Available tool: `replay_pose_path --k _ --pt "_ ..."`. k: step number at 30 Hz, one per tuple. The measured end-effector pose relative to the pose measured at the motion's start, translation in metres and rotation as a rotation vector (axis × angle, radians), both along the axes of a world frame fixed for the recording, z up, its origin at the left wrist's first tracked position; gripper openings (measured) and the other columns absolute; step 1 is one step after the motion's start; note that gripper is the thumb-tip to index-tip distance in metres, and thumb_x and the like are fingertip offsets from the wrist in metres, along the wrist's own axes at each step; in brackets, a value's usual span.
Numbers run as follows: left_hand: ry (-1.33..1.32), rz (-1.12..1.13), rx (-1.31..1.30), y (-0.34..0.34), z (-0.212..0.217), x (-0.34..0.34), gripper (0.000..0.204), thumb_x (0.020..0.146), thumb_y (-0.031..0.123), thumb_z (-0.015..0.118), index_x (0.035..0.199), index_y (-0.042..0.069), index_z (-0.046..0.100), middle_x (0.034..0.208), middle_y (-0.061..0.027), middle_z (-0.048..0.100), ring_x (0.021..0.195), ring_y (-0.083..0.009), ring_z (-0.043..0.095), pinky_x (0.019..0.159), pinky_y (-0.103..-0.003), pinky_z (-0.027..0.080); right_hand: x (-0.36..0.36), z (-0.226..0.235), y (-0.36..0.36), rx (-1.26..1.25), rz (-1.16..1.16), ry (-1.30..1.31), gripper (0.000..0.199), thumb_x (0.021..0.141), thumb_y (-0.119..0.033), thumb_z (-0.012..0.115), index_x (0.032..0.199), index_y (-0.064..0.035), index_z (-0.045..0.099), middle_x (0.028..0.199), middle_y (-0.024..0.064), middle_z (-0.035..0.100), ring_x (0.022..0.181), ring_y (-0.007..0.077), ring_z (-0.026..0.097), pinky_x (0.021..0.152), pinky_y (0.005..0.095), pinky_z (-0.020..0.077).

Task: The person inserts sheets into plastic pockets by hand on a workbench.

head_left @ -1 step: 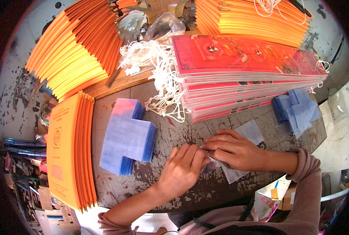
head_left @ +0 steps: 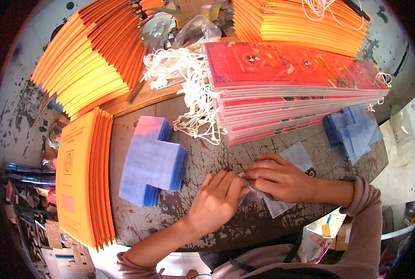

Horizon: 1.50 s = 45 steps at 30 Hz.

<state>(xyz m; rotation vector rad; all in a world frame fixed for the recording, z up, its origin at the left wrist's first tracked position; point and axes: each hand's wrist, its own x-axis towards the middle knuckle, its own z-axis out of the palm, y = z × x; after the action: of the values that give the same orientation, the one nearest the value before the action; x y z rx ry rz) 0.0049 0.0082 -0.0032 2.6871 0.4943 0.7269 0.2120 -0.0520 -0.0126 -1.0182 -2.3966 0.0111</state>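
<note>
Head view, looking down. Up close, got brownish knit sleeves (head_left: 368, 204) coming in from the bottom, shoved back off the wrists. Then see the left hand (head_left: 217, 200) bunched up, fingers curled in tight, pinching one edge of a clear plastic piece (head_left: 279, 207) by the look of it. Can't make out the fingertips properly, though. Right beside that, just about touching, see the right hand (head_left: 284, 181) laid palm down over the plastic, fingers bent and close together. Can't tell whether gripping or only pressing. As for the plastic, find it right under the right hand on the scratched-up tabletop (head_left: 207, 160), poking out on the near side and the far side.

Over to the left, spot a thick blue stack (head_left: 149, 160) of plastic sheets with a stepped outline. Just left of that, see a pile of orange folders (head_left: 79, 176), cover up. Way over right, spot a smaller, messier blue pile (head_left: 356, 128).

Further back, got a tall stack of red printed sheets (head_left: 286, 67) under shiny plastic, with white strings (head_left: 198, 88) tangled at the left end. Farthest out, see a fanned orange row (head_left: 91, 51) back left by a wooden board (head_left: 123, 106), another orange stack (head_left: 305, 28) back right with white cord (head_left: 317, 7) on top, plus a crumpled clear bag (head_left: 198, 30) between.
</note>
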Motion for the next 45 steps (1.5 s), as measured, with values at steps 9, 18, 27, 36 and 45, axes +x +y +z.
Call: replay_pose_path --k 9,18,27,36,45 --pt "0.107 0.265 -0.037 -0.010 0.009 -0.014 0.034 0.078 0.015 0.071 0.107 0.000 0.058 0.109 -0.0141 0.055 0.098 -0.0318 0.057 0.083 -0.040 0.047 0.000 0.001 0.000 0.005 0.003 0.070 0.027 0.069 -0.012 0.064 0.095 -0.0052 0.062 0.090 0.0057 0.057 0.089 0.0230 0.056 0.083 0.0394 0.0449" --pt "-0.020 0.248 -0.047 -0.014 -0.007 -0.007 0.026 0.076 0.009 0.071 0.098 0.002 0.059 0.100 -0.0113 0.057 0.092 -0.0301 0.058 0.078 -0.039 0.048 -0.006 -0.003 -0.008 0.060 -0.099 0.025 0.025 0.069 -0.015 0.062 0.092 -0.0065 0.062 0.091 0.0045 0.055 0.091 0.0224 0.054 0.083 0.0370 0.0439" --pt "0.028 0.259 0.192 -0.019 -0.008 -0.003 0.021 0.077 0.009 0.071 0.094 0.005 0.061 0.094 -0.0078 0.059 0.085 -0.0272 0.059 0.074 -0.037 0.048 -0.006 -0.003 -0.008 0.074 -0.112 0.030 0.024 0.068 -0.013 0.062 0.091 -0.0056 0.061 0.089 0.0050 0.054 0.090 0.0228 0.054 0.080 0.0371 0.0438" --pt "-0.010 0.259 0.091 -0.015 -0.012 -0.006 0.032 0.076 0.007 0.070 0.108 0.003 0.062 0.098 -0.0083 0.058 0.085 -0.0280 0.058 0.075 -0.038 0.050 -0.008 0.005 -0.008 0.029 -0.114 0.018 0.027 0.064 -0.005 0.068 0.091 -0.0046 0.066 0.092 0.0046 0.060 0.090 0.0229 0.057 0.077 0.0361 0.0466" --pt "-0.016 0.292 0.092 -0.015 -0.007 -0.002 0.029 0.077 0.009 0.069 0.104 0.008 0.061 0.097 -0.0074 0.057 0.086 -0.0246 0.058 0.071 -0.036 0.044 -0.008 0.004 -0.009 0.030 -0.124 0.027 0.028 0.064 -0.005 0.068 0.092 -0.0040 0.066 0.092 0.0047 0.060 0.090 0.0229 0.058 0.078 0.0365 0.0471"
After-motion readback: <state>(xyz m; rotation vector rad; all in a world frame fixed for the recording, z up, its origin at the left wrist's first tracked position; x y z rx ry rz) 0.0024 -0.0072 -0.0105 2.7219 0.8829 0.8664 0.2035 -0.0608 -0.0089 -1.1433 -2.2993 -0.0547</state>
